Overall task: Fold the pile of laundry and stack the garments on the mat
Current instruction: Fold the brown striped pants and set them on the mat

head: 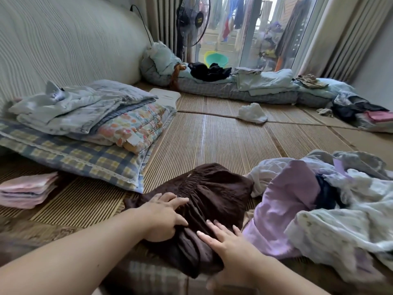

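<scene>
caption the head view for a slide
Left hand and right hand press a brown garment on the mat beside the unfolded laundry pile.

Both arms run off the bottom edge. The left hand [163,218] and the right hand [229,241] lie on the brown garment [212,194] and hide the cloth under them, and its near end is blurry. A checked cloth [148,275] below it is too blurry to tell what it is. The laundry pile [340,209] is cut off on the right, and a dark blue thing [327,194] in it is mostly covered. The pink folded stack [27,190] is cut by the left edge. The top of the fan [193,20] is cut off. The hanging clothes [234,13] outside the glass are a blur
</scene>
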The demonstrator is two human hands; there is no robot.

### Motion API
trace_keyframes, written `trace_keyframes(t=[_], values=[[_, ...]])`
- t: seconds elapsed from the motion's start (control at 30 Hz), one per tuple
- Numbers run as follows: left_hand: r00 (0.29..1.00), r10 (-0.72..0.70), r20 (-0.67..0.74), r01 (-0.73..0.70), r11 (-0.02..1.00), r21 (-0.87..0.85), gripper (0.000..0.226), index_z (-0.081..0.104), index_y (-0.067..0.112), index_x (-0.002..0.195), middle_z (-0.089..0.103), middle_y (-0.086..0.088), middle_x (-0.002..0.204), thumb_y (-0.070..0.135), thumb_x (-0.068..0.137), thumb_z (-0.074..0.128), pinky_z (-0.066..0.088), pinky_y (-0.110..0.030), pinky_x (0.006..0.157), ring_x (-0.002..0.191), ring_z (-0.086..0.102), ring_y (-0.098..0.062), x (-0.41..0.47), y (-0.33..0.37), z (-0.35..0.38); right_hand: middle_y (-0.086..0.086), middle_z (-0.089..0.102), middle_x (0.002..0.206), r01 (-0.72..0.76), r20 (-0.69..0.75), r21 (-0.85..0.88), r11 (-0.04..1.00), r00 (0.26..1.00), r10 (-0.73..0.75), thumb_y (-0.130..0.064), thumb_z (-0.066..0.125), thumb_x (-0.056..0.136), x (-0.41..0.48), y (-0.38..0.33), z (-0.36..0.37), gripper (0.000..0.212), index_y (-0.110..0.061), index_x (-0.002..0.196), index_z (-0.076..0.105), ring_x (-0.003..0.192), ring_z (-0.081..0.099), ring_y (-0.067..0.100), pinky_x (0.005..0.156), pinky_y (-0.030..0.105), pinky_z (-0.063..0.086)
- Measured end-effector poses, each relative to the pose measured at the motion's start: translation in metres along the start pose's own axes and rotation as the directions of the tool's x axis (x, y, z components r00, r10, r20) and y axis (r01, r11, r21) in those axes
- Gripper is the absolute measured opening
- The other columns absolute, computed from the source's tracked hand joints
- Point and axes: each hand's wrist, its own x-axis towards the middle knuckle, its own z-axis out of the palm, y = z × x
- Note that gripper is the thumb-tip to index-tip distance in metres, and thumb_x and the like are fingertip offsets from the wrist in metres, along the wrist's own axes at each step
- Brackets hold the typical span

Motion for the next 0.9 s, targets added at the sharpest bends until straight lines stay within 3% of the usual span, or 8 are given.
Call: trace_keyframes(t=[0.17, 0.27, 0.33, 0.4, 0.57, 0.7, 0.8, 0.9], values=[[0.996, -0.029, 0.086, 0.037, 0.996, -0.085, 0.049, 0.034, 0.051, 0.140, 0.018, 0.011, 0.159, 0.046, 0.092, 0.033, 0.003, -0.057, 0.114, 0.146, 0.002, -0.022, -0.008, 0.000, 0.005, -0.002, 0.004, 0.162, -0.064, -0.020, 0.021, 0.998, 0.998, 0.065, -0.046, 0.053, 0.089, 0.002, -0.015, -0.004, 0.067, -0.049, 0.147, 0.019, 0.149, 0.004, 0.020, 0.115, 0.054, 0.011], [0.997, -0.010, 0.080, 0.018, 0.995, -0.097, 0.054, 0.031, 0.052, 0.140, 0.031, 0.012, 0.153, 0.059, 0.087, 0.026, 0.009, -0.056, 0.112, 0.142, 0.012, -0.019, -0.017, 0.000, 0.004, -0.004, 0.037, 0.153, -0.026, -0.106, 0.287, 0.958, 0.993, 0.059, -0.041, 0.049, 0.093, -0.003, -0.021, -0.008, 0.042, -0.040, 0.135, 0.048, 0.141, 0.030, 0.014, 0.115, 0.041, 0.026], [0.995, 0.008, 0.102, 0.009, 0.986, -0.167, 0.063, 0.028, 0.056, 0.139, 0.041, 0.012, 0.148, 0.072, 0.079, 0.020, 0.013, -0.051, 0.112, 0.140, 0.018, -0.015, -0.025, -0.005, 0.002, -0.010, 0.069, 0.103, 0.011, -0.148, 0.598, 0.802, 0.984, 0.096, -0.037, 0.055, 0.090, -0.011, -0.020, -0.016, 0.022, -0.030, 0.106, 0.068, 0.097, 0.059, 0.004, 0.087, 0.033, 0.046], [0.989, 0.044, 0.143, 0.007, 0.941, -0.338, 0.063, 0.028, 0.067, 0.132, 0.046, 0.012, 0.143, 0.084, 0.072, 0.022, 0.019, -0.043, 0.114, 0.136, 0.027, -0.009, -0.035, -0.012, -0.003, -0.015, 0.051, 0.059, -0.013, -0.120, 0.797, 0.604, 0.976, 0.180, -0.036, 0.059, 0.086, -0.020, -0.016, -0.027, 0.017, -0.024, 0.075, 0.065, 0.057, 0.045, 0.003, 0.057, 0.027, 0.034], [0.961, 0.246, 0.129, 0.004, 0.452, -0.892, 0.071, 0.048, 0.056, 0.130, 0.051, 0.022, 0.139, 0.089, 0.069, 0.034, 0.018, -0.039, 0.119, 0.134, 0.038, 0.003, -0.063, -0.032, -0.007, -0.018, 0.065, 0.065, 0.034, -0.095, 0.967, 0.254, 0.967, 0.234, -0.038, 0.062, 0.081, -0.026, 0.000, -0.044, 0.021, -0.026, 0.068, 0.074, 0.066, 0.059, -0.010, 0.058, 0.006, 0.042], [0.952, 0.291, 0.097, 0.011, 0.285, -0.958, 0.094, 0.040, 0.050, 0.139, 0.046, 0.019, 0.145, 0.097, 0.058, 0.035, 0.011, -0.040, 0.114, 0.138, 0.031, 0.002, -0.080, -0.049, 0.002, 0.003, 0.075, 0.091, 0.022, -0.018, 1.000, -0.012, 0.958, 0.287, -0.037, 0.066, 0.076, -0.024, 0.010, -0.044, 0.029, -0.012, 0.090, 0.070, 0.088, 0.070, 0.012, 0.066, 0.025, 0.053], [0.960, 0.263, 0.097, 0.043, 0.202, -0.978, 0.086, 0.034, 0.033, 0.143, 0.045, 0.007, 0.145, 0.047, 0.064, 0.066, 0.030, -0.024, 0.109, 0.129, 0.042, 0.007, -0.085, -0.052, 0.011, 0.013, 0.072, 0.107, 0.018, 0.030, 0.991, -0.134, 0.937, 0.348, -0.040, 0.066, 0.077, -0.018, 0.011, -0.046, 0.043, -0.007, 0.105, 0.067, 0.102, 0.068, 0.025, 0.090, 0.044, 0.051], [0.981, 0.174, 0.079, 0.035, 0.241, -0.970, 0.087, 0.036, 0.040, 0.139, 0.036, 0.010, 0.150, -0.001, 0.067, 0.061, 0.036, -0.023, 0.109, 0.133, 0.039, 0.005, -0.084, -0.050, 0.017, 0.016, 0.070, 0.112, 0.054, 0.035, 0.976, -0.211, 0.916, 0.399, -0.035, 0.059, 0.089, -0.009, 0.012, -0.055, 0.043, -0.003, 0.117, 0.061, 0.106, 0.067, 0.029, 0.093, 0.045, 0.052]])
